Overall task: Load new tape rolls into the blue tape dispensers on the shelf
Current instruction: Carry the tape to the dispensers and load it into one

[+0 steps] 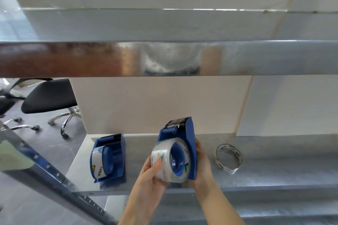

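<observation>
A blue tape dispenser (189, 139) is held up over the metal shelf (274, 168), cutter end pointing away from me. My right hand (202, 164) grips its right side wall from behind. A clear tape roll (164, 162) sits around the dispenser's blue hub, and my left hand (151, 175) holds the roll from the left, thumb on its outer face. A second blue dispenser (109, 157) lies on the shelf to the left with a tape roll on its hub.
An empty cardboard tape core (228, 157) lies on the shelf to the right. A shiny upper shelf edge (164, 58) hangs overhead. A slotted shelf upright (47, 168) runs along the left. Black office chairs (49, 98) stand on the floor beyond.
</observation>
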### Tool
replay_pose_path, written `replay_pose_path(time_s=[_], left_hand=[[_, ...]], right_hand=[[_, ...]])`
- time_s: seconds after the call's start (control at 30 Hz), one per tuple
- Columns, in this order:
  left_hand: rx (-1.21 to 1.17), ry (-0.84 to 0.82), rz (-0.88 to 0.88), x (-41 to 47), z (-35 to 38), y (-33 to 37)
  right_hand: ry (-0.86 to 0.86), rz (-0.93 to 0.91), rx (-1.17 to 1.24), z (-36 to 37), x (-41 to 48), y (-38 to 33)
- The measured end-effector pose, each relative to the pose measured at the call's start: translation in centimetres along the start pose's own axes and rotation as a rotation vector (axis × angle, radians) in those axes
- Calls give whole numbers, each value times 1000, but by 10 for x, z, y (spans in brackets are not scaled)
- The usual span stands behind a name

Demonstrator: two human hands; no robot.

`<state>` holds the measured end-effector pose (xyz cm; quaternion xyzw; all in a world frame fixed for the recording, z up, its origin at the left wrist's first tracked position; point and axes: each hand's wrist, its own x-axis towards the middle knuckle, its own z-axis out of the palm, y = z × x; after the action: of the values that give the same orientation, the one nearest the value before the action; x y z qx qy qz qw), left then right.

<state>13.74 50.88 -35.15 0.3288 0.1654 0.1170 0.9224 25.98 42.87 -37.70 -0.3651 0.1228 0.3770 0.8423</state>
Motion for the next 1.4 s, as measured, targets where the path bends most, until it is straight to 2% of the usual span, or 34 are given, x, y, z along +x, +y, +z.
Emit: replay_pose_path(time_s=[0.1, 0.27, 0.37, 0.53, 0.6, 0.77, 0.87, 0.97, 1.13, 1.4], left_hand=[[-19, 22, 4, 1, 3, 0], [-93, 38, 19, 2, 5, 0], [-125, 44, 11, 0, 8, 1], [-249, 60, 13, 3, 17, 3], [-276, 80, 5, 5, 14, 2], [-238, 127, 24, 6, 4, 3], [-100, 195, 54, 6, 6, 10], [48, 303, 35, 10, 1, 17], [213, 378, 17, 13, 3, 20], [339, 466, -4, 19, 14, 4]], right_hand=[[-77, -28, -34, -5, 0, 1], [-76, -71, -144, -8, -3, 0], [-34, -105, -174, -10, -3, 3], [-16, -110, -38, -8, -13, 16], [30, -142, -59, -6, -17, 20], [150, -180, -91, -1, -21, 32], [178, -241, -238, 0, -29, 37], [211, -140, -431, 1, -30, 36], [215, 44, -727, -7, -24, 31], [216, 121, -977, -7, -16, 24]])
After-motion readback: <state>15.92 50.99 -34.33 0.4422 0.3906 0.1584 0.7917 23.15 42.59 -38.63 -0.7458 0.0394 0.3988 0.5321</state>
